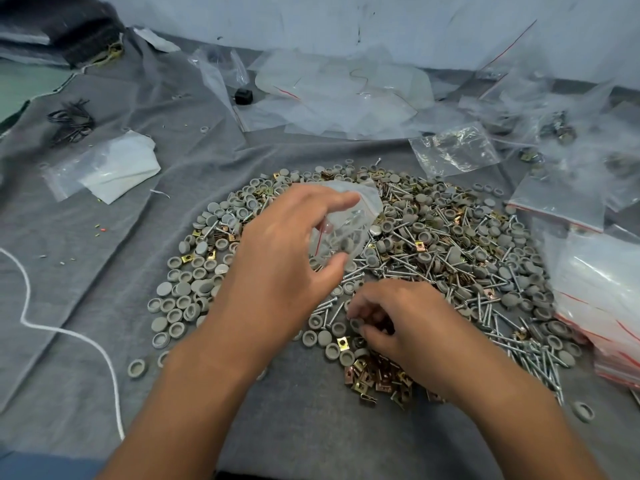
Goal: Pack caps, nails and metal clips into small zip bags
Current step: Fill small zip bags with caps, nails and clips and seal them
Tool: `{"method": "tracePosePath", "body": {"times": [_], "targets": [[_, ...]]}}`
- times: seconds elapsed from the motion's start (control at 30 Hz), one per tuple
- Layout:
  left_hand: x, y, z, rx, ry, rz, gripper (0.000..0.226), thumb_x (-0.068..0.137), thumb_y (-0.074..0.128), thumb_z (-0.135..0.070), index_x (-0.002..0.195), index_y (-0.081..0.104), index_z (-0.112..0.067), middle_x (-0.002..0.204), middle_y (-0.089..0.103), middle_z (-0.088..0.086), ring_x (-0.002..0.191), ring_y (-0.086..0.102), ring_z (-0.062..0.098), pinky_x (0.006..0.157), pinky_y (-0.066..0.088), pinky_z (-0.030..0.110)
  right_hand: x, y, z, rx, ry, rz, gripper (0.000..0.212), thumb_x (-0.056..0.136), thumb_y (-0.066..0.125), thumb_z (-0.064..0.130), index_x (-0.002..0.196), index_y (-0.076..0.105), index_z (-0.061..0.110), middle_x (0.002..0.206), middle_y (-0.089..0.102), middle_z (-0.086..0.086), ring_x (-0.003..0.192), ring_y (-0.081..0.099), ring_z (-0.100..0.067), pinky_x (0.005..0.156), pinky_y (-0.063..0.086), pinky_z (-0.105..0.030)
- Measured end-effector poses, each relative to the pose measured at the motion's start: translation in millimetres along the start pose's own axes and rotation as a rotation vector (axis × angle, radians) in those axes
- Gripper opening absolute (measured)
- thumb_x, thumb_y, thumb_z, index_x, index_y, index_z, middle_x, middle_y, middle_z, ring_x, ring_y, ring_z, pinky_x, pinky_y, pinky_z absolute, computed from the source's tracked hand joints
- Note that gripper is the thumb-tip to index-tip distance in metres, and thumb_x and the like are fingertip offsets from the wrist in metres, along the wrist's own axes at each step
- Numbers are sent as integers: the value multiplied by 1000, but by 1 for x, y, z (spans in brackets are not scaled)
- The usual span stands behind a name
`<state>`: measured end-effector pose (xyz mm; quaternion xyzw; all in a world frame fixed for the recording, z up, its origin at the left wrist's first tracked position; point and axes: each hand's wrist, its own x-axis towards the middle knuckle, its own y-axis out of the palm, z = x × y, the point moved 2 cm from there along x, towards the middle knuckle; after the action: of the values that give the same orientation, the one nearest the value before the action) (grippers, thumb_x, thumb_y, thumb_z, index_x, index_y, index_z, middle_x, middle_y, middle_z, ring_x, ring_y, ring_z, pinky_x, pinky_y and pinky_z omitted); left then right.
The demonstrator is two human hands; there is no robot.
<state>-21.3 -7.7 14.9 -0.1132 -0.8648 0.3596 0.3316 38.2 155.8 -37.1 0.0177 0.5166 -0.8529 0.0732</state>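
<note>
Head view: left hand (291, 251) pinches a small clear zip bag with red seal line (341, 223) above the heap, right hand (391, 320) curls round a grey round plastic cap (356, 323) on the grey-cloth tabletop (104, 271); filling step, apparently, next dropping it into the bag's mouth.

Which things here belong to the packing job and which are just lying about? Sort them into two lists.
Job:
left hand holding the small zip bag
right hand picking at a grey cap
pile of caps, nails and clips
stack of empty zip bags

Lying about:
white cord
black wires
small black block
</note>
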Motion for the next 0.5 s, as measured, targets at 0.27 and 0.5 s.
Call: {"method": "tracePosePath", "body": {"times": [0.27,0.5], "targets": [[-1,1,-1,46,40,23,56,80,75,-18,134,59,-22,120,55,-16,86,51,-2,93,45,17,-5,-14,4,195,-105,-234,18,89,75,28,92,65,43,88,63,24,82,62,2,68,47,-10],[0,4,-6,-10,44,73,56,81,71,-19,136,60,-21,123,58,-11,90,44,-4,91,44,19,-3,-34,29,184,-355,-824,13,94,74,22,105,71,16,98,69,7,85,62,-11,75,48,-20]]}}
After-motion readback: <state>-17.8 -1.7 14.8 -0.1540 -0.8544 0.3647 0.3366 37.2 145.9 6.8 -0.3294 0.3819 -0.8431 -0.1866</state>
